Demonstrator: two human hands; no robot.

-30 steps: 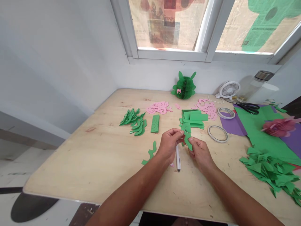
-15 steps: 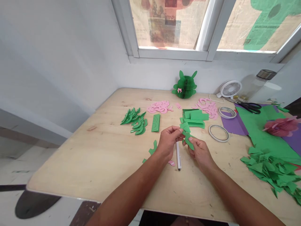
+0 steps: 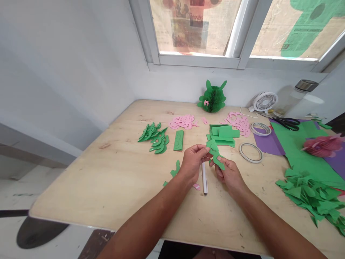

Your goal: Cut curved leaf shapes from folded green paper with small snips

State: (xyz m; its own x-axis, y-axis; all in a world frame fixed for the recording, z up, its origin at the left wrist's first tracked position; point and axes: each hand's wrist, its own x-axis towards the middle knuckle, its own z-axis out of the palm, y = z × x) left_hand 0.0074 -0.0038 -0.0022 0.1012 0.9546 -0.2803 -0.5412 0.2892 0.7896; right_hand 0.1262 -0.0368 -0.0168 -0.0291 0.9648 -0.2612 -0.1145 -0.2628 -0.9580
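Between my two hands I hold a green paper cutout (image 3: 216, 154) with a wavy edge. My left hand (image 3: 194, 161) pinches its upper left side, and my right hand (image 3: 229, 174) grips its lower right end. Under the hands lies a white pen (image 3: 205, 181). Just beyond the cutout is a stack of folded green paper (image 3: 225, 135). A small green paper strip (image 3: 178, 140) with a drawn outline lies to the left. Partly hidden by my left forearm are loose green pieces (image 3: 175, 168) and a pink scrap (image 3: 197, 186).
Green cutouts (image 3: 156, 138) and pink cutouts (image 3: 183, 122) lie farther left. A green honeycomb paper figure (image 3: 212, 99) stands by the wall. Tape rolls (image 3: 250, 160), black scissors (image 3: 287, 123), a white fan (image 3: 265, 101), a bottle (image 3: 293, 95) and green scraps (image 3: 309, 194) are at right.
The green cutout has turned slightly in my fingers, and its lower end now shows more openly above my right hand. Both hands stay in nearly the same place.
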